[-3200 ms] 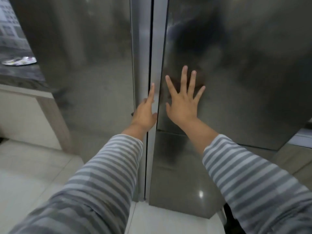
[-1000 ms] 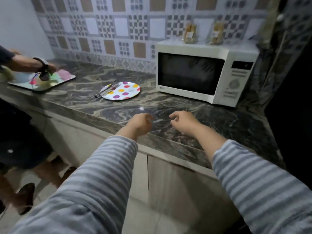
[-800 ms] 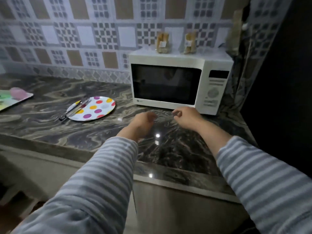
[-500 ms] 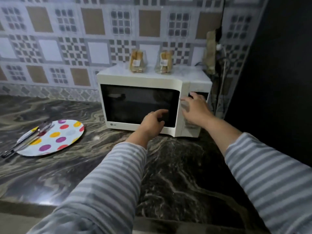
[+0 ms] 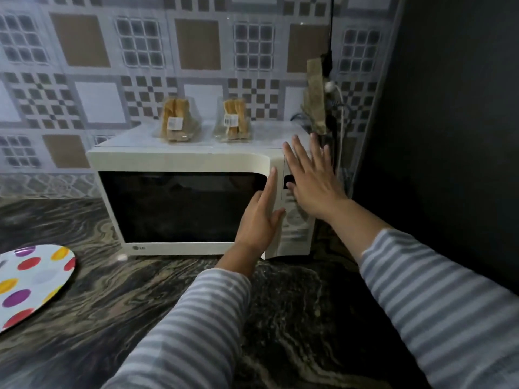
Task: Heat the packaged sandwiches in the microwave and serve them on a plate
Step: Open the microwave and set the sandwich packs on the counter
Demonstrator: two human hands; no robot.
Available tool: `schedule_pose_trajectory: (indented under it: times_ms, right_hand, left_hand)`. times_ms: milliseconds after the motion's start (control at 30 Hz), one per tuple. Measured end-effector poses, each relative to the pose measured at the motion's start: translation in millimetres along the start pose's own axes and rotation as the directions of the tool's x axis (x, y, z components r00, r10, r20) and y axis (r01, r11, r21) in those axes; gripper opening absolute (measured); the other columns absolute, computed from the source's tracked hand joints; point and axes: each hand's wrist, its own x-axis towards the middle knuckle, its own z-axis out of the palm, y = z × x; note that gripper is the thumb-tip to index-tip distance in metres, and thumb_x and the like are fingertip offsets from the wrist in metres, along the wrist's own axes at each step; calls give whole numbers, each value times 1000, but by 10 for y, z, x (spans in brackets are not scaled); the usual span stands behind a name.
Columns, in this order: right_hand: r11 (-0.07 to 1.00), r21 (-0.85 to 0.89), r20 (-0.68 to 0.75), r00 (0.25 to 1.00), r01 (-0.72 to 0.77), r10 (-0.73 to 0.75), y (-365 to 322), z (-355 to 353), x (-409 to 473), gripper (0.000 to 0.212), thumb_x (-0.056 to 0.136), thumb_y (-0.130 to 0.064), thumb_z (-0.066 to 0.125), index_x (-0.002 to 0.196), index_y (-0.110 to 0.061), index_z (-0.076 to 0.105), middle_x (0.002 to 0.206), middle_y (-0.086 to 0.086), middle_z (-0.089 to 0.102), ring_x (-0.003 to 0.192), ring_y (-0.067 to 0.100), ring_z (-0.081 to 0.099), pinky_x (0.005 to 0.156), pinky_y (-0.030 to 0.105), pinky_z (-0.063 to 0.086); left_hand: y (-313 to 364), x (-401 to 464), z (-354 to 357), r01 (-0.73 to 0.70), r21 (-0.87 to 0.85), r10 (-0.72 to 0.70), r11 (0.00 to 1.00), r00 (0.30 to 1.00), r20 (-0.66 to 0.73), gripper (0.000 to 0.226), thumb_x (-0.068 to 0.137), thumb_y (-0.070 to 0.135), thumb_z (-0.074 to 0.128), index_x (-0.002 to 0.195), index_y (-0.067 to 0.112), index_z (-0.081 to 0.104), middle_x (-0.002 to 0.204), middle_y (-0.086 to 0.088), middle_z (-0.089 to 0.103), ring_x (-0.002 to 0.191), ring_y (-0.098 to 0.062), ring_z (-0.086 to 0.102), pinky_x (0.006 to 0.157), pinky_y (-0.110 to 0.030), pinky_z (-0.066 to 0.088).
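In the head view both packaged sandwiches [image 5: 176, 120] [image 5: 233, 120] stand on the far top of the microwave [image 5: 179, 161], light, soft, crinkly-wrapped, best pinched gently by their sides, while left hand [image 5: 259, 219] and right hand [image 5: 314, 181] reach flat-fingered, holding nothing.

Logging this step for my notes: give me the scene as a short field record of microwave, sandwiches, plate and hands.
microwave: door shut, on counter
sandwiches: two packs, left pack and right pack, on top of microwave
plate: dotted, on counter at left
left hand: open, at door's right edge
right hand: open, over control panel
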Motion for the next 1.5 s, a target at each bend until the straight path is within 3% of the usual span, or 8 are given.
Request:
schedule_pose_trajectory:
  times_ms: [233,600,800,1033,1133,1200,1333,1500]
  right_hand:
    - [996,-62,-79,995,57,-62,91,124,47,82,98,-37,44,148,-18,-18,160,9,-15,144,39,-18,115,52,-11]
    - [998,-45,-55,997,49,-51,90,107,38,82,99,-36,43,144,-23,-24,159,5,-21,143,35,-24,114,48,-16]
    - [999,-32,-36,999,34,-35,87,81,46,80,99,-35,42,148,-24,-21,159,3,-22,143,33,-25,115,48,-15]
    - [994,108,10,1000,3,-4,55,-70,-12,67,102,-19,34,152,-25,-10,160,0,-15,146,24,-19,117,45,-13]
    - [952,300,-54,996,-54,74,0,-237,-15,53,102,-19,27,153,-19,13,162,2,6,148,20,-4,119,45,-4]
    - [926,375,-92,992,-45,85,-72,-342,9,49,103,-28,24,151,-18,22,161,2,13,148,18,2,119,45,-2]
    - [931,363,32,999,-22,11,-327,-460,84,56,102,-45,18,153,-21,17,161,0,5,148,17,-5,119,46,-6]
    - [957,289,86,996,-27,2,-531,-389,109,61,101,-50,18,153,-19,14,161,2,7,149,18,-3,119,48,-3]
  left_hand:
    - [-144,53,80,-8,41,10,999,999,-53,100,86,3,65,145,46,-3,77,9,41,66,-8,38,68,-28,45]
    - [-56,18,113,37,27,-33,999,993,-114,101,85,-8,58,144,54,4,82,6,51,66,14,48,61,-1,35]
    - [-51,-115,110,-39,43,45,998,990,-136,96,86,-7,56,147,47,5,91,6,56,67,4,50,64,0,36]
    - [-1,-198,-166,-83,105,81,991,997,19,77,96,26,53,149,44,0,99,-1,53,77,-19,54,66,-43,52]
    - [32,-158,-530,-76,400,158,913,972,-176,56,98,34,41,150,34,21,102,-4,51,89,-23,51,63,-38,50]
    - [53,-6,-787,6,530,194,848,927,-321,47,98,32,40,144,25,38,113,-9,53,99,-27,50,76,-41,47]
    - [28,354,-1151,220,623,-95,750,969,-228,52,101,48,21,149,30,27,152,-6,30,142,-26,23,115,-47,18]
    - [-60,373,-1257,244,643,-268,726,961,-63,57,97,56,10,149,35,19,160,6,12,148,-12,-5,117,-55,-2]
